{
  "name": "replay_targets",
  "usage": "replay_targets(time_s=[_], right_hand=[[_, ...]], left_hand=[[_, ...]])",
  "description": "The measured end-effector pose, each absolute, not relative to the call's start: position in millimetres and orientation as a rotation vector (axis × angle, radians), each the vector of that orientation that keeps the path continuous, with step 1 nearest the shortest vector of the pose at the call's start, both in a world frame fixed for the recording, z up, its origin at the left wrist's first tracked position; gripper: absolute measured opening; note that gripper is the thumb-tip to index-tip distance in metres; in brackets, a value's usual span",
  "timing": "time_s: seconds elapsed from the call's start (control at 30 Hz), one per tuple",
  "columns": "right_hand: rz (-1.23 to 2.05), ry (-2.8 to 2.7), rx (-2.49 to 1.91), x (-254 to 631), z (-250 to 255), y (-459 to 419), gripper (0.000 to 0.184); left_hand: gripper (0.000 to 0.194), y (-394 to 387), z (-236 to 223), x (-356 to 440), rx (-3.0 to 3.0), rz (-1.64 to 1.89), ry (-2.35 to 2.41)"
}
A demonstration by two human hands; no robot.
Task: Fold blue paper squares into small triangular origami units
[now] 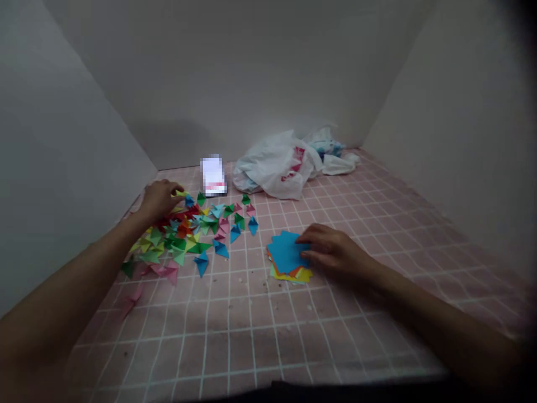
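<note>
In the head view, the right hand [331, 249] is at the right side of the stack of paper sheets [304, 275], right of the middle of the pink gridded cloth [251, 336]; thumb and fingers reach the right edge of the top blue sheet [287, 252] with a little gap showing between them, and whether they pinch paper I can't tell. Over on the left, the left hand [160, 200] bends its fingers down at the far left of the folded paper pieces [184, 228], beside a yellow one and a blue one, and again I can't say whether anything is gripped. These sheets look light, thin and quick to crease, likely to slide over one another, so a soft pinch at one edge or corner seems right; they sit unevenly, orange and yellow corners poking out on the near side. The folded pieces look stiffer along their creases but easily crushed, best taken by a point. For room, cloth runs from the stack toward the right wall [461, 140] and the near side; the left wall [62, 140] hems in the left arm, while a lit screen [213, 176] and a white plastic bag [272, 165] bound the far side.
</note>
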State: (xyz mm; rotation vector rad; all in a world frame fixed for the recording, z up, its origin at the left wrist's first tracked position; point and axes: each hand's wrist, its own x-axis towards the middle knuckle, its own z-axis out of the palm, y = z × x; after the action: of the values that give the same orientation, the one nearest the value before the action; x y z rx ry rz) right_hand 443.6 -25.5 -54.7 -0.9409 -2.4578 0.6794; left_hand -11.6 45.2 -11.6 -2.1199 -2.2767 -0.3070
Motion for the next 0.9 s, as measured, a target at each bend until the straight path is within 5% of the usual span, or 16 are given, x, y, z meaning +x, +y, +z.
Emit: replay_targets(time_s=[0.13, 0.33, 0.53, 0.7, 0.9], right_hand=[[0.567, -2.600, -0.891, 444, -61, -22, 0.045], [0.529, -2.688, -0.807, 440, -70, -23, 0.035], [0.475, -2.611, -0.827, 439, -71, -24, 0.019], [0.377, -2.666, -0.820, 436, -70, -29, 0.013], [0.274, -2.717, -0.787, 434, -73, -30, 0.014]], left_hand=[[0.025, 5, -2, 34, -2.151, -0.605, -2.068], [0.019, -64, -17, 141, -2.781, -0.894, -1.714], [0.014, -61, -48, 187, -3.040, -0.858, -1.718], [0.038, -58, -62, 203, -3.012, -0.766, -1.750], [0.023, -63, -70, 205, -2.951, -0.535, -1.449]])
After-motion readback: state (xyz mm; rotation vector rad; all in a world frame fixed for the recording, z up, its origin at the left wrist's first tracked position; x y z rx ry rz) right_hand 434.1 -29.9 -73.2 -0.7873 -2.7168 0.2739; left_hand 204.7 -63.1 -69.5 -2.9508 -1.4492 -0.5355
